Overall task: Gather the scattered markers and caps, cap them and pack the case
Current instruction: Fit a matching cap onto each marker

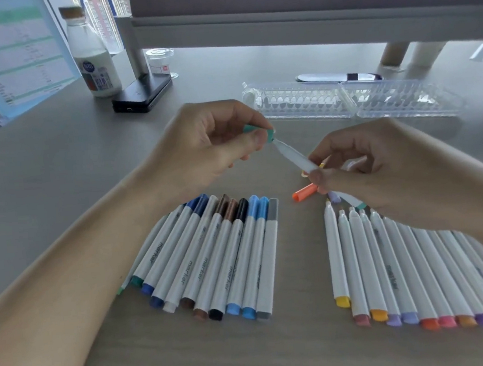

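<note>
My left hand (216,144) pinches a teal cap (260,131) right at the tip of a white marker (293,155). My right hand (380,169) grips that marker's barrel lower down. A row of capped markers (212,259) lies on the desk under my left forearm. To the right lies a row of uncapped markers (404,264), partly under my right wrist. Loose caps, an orange cap (304,192) among them, lie between the rows; others are hidden by my right hand. The clear plastic case (353,101) lies open behind my hands.
A milk bottle (92,55), a black box (143,95) and a small jar (160,60) stand at the back left beside a document stand (13,57). A monitor riser (307,23) spans the back, with a pen-like object (339,77) under it.
</note>
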The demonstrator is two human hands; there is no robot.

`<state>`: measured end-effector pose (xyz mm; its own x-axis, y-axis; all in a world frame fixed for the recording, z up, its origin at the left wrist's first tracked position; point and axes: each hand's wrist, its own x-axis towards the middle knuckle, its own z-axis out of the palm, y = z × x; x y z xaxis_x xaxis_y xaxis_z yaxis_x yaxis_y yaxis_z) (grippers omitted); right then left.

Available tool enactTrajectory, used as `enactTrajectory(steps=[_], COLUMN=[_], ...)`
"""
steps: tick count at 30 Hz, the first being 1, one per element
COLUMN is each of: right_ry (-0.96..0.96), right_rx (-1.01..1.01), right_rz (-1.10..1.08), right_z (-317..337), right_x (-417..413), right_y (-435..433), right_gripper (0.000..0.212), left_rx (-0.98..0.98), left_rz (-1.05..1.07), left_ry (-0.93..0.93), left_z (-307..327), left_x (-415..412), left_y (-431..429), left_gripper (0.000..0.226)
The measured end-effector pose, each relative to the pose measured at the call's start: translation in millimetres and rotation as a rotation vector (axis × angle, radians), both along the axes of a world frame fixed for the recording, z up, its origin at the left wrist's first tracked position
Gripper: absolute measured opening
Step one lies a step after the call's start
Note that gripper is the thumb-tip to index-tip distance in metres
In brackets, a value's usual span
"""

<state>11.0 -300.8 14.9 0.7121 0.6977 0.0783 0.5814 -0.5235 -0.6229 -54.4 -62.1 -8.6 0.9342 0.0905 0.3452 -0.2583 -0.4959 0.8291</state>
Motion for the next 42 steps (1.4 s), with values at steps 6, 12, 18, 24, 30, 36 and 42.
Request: enactTrajectory(steps=[6,12,18,24,30,36,42], right_ry=[-0.011,0.018,0.072,0.084,0.080,0.101,0.174], right_rx=[0.028,0.055,0.046,0.088,0.096,0.130,0.173], right_rz=[0.027,0.049,0.057,0.020,0.015,0.033,0.043], right_z=[-1.0,-0.8,0.3,1.1,1.1,-1.1,1.6], right_x=[-1.6,-3.7,-6.8,-9.7,-11.3,-9.1,-15.3], right_y=[1.4,2.2,5.1,5.9,9.0,9.0,18.2], right_gripper=[0.015,0.030,0.029,0.027,0.027,0.026,0.036], left_rx=[0.018,-0.016,-0.019,-0.049,-0.044,-0.043,0.038], left_rz=[-0.068,-0.070,-0.068,-0.023,0.000,0.001,-0.073], left_ry=[0.007,0.039,0.021,-0.078,-0.097,-0.116,-0.160], left_z=[1.2,3.7,1.7,1.4,0.3,-0.4,2.7], left_x=[-2.5,-3.6,-2.5,-3.0,-3.4,-3.7,-3.5], left_y=[-2.6,-2.9,-4.5,-10.7,-13.4,-13.4,-17.7], left_gripper=[0.014,0.017,0.014,0.014,0.014,0.015,0.016])
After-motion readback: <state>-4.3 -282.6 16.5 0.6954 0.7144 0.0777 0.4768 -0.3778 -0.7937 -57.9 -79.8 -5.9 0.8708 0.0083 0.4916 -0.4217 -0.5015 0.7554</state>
